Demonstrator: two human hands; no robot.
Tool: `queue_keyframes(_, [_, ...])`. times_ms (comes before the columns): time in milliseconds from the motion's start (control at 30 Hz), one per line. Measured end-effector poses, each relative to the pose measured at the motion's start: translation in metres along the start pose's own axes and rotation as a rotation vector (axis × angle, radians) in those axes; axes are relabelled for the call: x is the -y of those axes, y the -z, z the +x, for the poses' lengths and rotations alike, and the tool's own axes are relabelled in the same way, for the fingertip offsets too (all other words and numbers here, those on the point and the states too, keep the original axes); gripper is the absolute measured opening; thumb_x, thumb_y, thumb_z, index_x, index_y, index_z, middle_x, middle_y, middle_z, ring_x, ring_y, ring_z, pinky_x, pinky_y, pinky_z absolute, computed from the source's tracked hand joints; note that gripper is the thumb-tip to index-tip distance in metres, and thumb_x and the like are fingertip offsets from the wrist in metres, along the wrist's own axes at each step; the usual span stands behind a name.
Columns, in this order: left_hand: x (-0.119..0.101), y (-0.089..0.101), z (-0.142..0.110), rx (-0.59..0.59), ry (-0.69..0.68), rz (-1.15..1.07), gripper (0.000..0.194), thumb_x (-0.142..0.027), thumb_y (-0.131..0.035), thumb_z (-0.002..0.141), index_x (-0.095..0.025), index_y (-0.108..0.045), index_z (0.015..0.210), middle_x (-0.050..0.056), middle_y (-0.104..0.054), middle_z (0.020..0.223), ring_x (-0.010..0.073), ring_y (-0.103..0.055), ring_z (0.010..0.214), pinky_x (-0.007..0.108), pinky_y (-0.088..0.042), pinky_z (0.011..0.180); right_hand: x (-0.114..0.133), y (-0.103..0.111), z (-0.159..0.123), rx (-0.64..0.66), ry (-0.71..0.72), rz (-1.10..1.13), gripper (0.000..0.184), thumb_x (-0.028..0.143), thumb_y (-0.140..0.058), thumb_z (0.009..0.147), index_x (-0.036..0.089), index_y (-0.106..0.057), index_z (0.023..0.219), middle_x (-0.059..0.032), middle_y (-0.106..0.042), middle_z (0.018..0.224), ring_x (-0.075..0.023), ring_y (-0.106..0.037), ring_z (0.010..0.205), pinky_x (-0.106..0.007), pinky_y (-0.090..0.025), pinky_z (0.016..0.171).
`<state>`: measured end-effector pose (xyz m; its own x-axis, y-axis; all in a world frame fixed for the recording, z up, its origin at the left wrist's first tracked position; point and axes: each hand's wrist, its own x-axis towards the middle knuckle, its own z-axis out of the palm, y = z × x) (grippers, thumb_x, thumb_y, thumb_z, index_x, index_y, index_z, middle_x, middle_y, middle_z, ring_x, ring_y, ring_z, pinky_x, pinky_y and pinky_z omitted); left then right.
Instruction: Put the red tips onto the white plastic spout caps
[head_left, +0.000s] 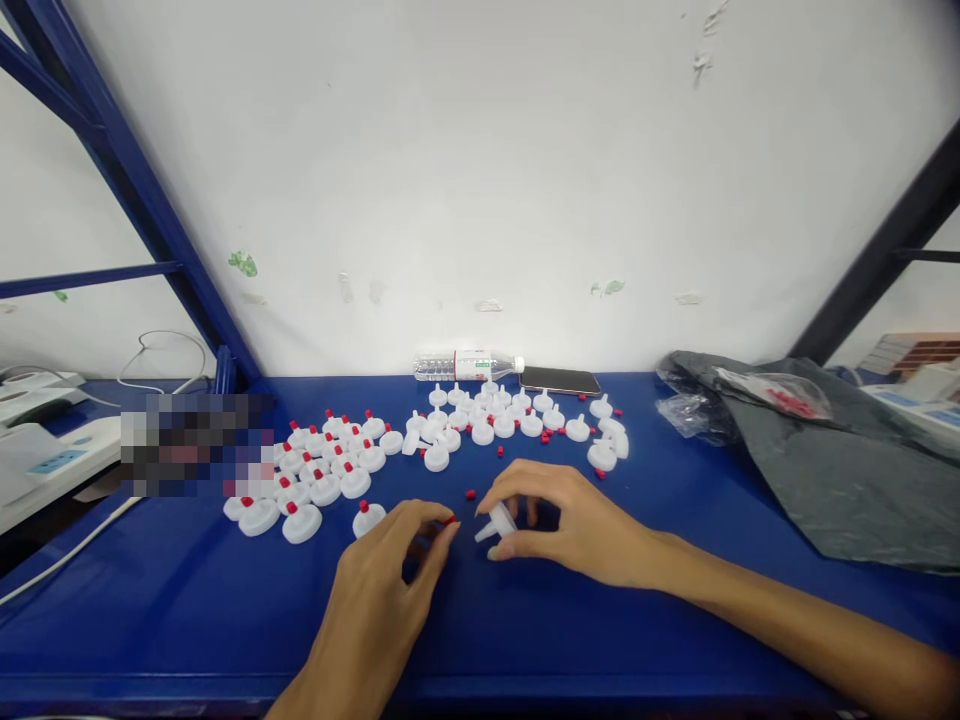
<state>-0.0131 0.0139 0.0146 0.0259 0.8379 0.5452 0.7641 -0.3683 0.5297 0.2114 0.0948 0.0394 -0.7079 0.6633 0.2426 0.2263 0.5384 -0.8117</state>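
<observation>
Between the thumb and forefinger of my left hand (pixel 386 585) is a small red cap (pixel 450 520). My right hand (pixel 574 525) grips a white nozzle lid (pixel 501 520) by its round base, its bare spout tilted toward the left hand; the cap and spout are apart. A loose red cap (pixel 470 495) lies just beyond both hands. Left of them stand several white lids with red caps on their spouts (pixel 325 488). One such capped lid (pixel 367 518) is partly hidden behind my left hand. Farther back are several uncapped white lids (pixel 482 430), with loose red caps scattered among them.
A clear water bottle (pixel 472 366) lies on its side by the wall, beside a dark phone (pixel 560 380). Grey plastic sheeting (pixel 810 470) covers the right side, with a clear bag of red caps (pixel 784 395) on it. Power strips (pixel 67 460) and cables are at left.
</observation>
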Motion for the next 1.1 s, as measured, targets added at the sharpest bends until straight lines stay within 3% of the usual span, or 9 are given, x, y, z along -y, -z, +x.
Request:
queue_keyframes(133, [-0.003,0.001,0.002,-0.05,-0.085,-0.104,0.013,-0.023,-0.066,0.094,-0.029,-0.072,0.104,-0.007,-0.077,0.089,0.0078,-0.073,0.071,0.015,-0.057,0.069,0.001,-0.002,0.0,-0.051,-0.055,0.116,0.037,0.039,-0.089,0.075,0.026,-0.074,0.106,0.0012,-0.069,0.103,-0.0129,-0.065,0.08,-0.026,-0.053,0.071])
queue_keyframes(267, [-0.006,0.003,0.003,-0.026,-0.107,-0.175,0.018,-0.02,-0.067,0.093,-0.03,-0.077,0.104,-0.005,-0.076,0.094,0.0081,-0.073,0.076,0.014,-0.057,0.07,0.004,-0.004,0.001,-0.056,-0.058,0.141,0.036,0.037,-0.09,0.073,0.025,-0.073,0.102,0.0024,-0.07,0.098,-0.0128,-0.066,0.079,-0.025,-0.053,0.072])
queue_keyframes(433, [-0.012,0.005,0.0,-0.01,0.071,-0.316,0.014,-0.026,-0.067,0.093,-0.031,-0.078,0.102,-0.007,-0.08,0.091,0.0088,-0.075,0.07,0.013,-0.059,0.066,0.004,-0.008,0.0,-0.048,-0.082,0.183,0.036,0.037,-0.089,0.074,0.023,-0.071,0.102,0.0023,-0.073,0.093,-0.0149,-0.069,0.081,-0.027,-0.053,0.073])
queue_keyframes(567, [-0.019,0.005,-0.001,0.1,0.244,-0.443,0.017,-0.035,-0.063,0.096,-0.03,-0.077,0.103,-0.005,-0.08,0.09,0.0104,-0.072,0.064,0.018,-0.06,0.061,0.003,-0.01,-0.003,-0.036,-0.08,0.192,0.038,0.037,-0.09,0.072,0.022,-0.071,0.101,0.0012,-0.074,0.091,-0.0166,-0.07,0.08,-0.028,-0.053,0.072])
queue_keyframes(733, [-0.02,0.004,-0.005,0.163,0.313,-0.473,0.022,-0.041,-0.064,0.095,-0.029,-0.077,0.108,-0.002,-0.08,0.093,0.0108,-0.067,0.061,0.02,-0.057,0.055,0.003,-0.013,-0.005,-0.043,-0.083,0.235,0.036,0.036,-0.091,0.07,0.02,-0.069,0.094,-0.002,-0.075,0.094,-0.0182,-0.07,0.08,-0.031,-0.055,0.072])
queue_keyframes(933, [-0.02,0.002,-0.005,0.109,0.254,-0.404,0.017,-0.037,-0.067,0.093,-0.032,-0.081,0.103,-0.005,-0.079,0.084,0.0078,-0.063,0.054,0.018,-0.053,0.052,0.001,-0.017,-0.006,-0.013,-0.107,0.379,0.041,0.028,-0.09,0.073,0.022,-0.057,0.097,0.0,-0.075,0.091,-0.0193,-0.073,0.083,-0.033,-0.057,0.077])
queue_keyframes(1100, [-0.023,-0.001,-0.008,0.031,0.143,-0.317,0.009,-0.031,-0.073,0.089,-0.032,-0.082,0.092,-0.006,-0.082,0.088,0.0111,-0.073,0.068,0.017,-0.053,0.055,0.006,-0.02,-0.009,0.053,-0.104,0.407,0.052,0.025,-0.089,0.074,0.026,-0.052,0.111,0.0022,-0.072,0.103,-0.0188,-0.075,0.089,-0.033,-0.058,0.078])
